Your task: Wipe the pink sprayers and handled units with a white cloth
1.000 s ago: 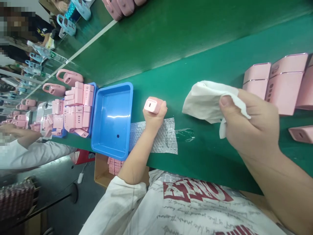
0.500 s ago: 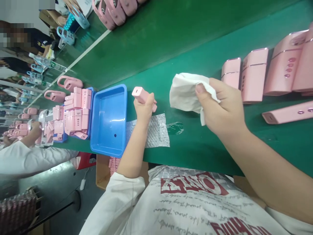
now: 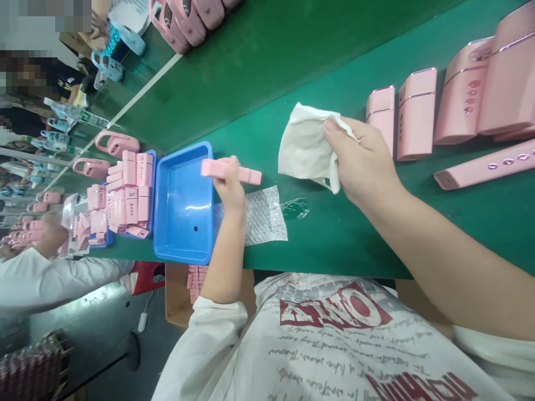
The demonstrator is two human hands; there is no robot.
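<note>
My left hand (image 3: 230, 186) is closed round a slim pink device (image 3: 249, 175), held level near the right rim of a blue plastic tray (image 3: 184, 203). In my right hand (image 3: 368, 159) a folded white cloth (image 3: 303, 142) is pinched between thumb and fingers, raised over the table. Under my left wrist lies a bubble-wrap pouch (image 3: 267, 217), with a strip of clear film (image 3: 296, 208) beside it. To the right of the cloth several pink devices (image 3: 417, 117) stand upright in a row. One more pink device (image 3: 487, 166) lies flat in front of them.
Left of the tray, pink devices (image 3: 131, 189) are heaped in other containers. Pink devices with loop handles (image 3: 179, 25) stand at the far side. A co-worker's arm (image 3: 62, 278) reaches in from the left. A cardboard box (image 3: 178, 295) with pink pieces sits below the table edge.
My left hand has turned the pink device from slanted to nearly level and shifted it left, over the tray's rim. My right hand with the cloth has moved slightly left; the view has shifted a little.
</note>
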